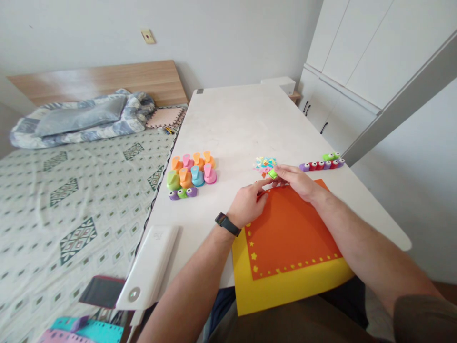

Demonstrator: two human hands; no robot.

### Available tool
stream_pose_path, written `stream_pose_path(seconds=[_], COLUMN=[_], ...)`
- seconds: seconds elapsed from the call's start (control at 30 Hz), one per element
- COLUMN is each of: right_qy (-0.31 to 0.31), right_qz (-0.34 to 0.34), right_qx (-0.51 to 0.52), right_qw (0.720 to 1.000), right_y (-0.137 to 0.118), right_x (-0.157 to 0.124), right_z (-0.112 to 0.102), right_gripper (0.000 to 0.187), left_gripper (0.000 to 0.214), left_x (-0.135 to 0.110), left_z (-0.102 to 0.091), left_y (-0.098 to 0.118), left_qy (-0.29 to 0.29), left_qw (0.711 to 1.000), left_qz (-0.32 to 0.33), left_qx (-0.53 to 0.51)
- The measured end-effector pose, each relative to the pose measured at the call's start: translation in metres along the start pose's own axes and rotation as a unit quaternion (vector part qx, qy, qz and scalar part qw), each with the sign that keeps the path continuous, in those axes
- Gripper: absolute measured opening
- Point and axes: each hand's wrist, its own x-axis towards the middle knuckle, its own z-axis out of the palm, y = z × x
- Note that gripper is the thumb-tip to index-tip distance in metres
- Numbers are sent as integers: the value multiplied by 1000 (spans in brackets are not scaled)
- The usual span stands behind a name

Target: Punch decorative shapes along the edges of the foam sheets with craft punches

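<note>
My right hand (pixel 293 181) pinches a small lime-green craft punch (pixel 273 174) at the far edge of an orange sheet of paper (pixel 293 233). The near and left borders of that sheet carry a row of punched shapes, with yellow showing through. Beneath it lies a larger yellow sheet (pixel 246 290), which overhangs the near table edge. At the orange sheet's far left corner, my left hand (pixel 248 204) is closed on the paper, its index finger reaching to the punch. Both sets of fingertips partly hide the paper edge there. Punched paper bits (pixel 265 163) lie just beyond the hands.
Larger lever punches (pixel 192 171) in several colours stand left, with small punches (pixel 183 193) before them. More small punches (pixel 323 165) line the right side. A white power bank (pixel 150 267) lies at the table's (pixel 243 119) left edge, beside a bed (pixel 71 190).
</note>
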Motion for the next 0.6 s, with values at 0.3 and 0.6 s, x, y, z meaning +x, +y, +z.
stream_pose_path(seconds=[0.3, 0.6], right_qy=[-3, 45], right_qz=[6, -22], right_qx=[-4, -36], right_qw=[1000, 998], right_y=[-1, -1], right_x=[-1, 1], right_z=[0, -1], right_gripper=[42, 41], left_gripper=[53, 33], left_x=[0, -1], left_z=[0, 1], left_y=[0, -2], left_qy=[-5, 8], left_qw=[1000, 999], left_qz=[-10, -32], left_qx=[20, -4])
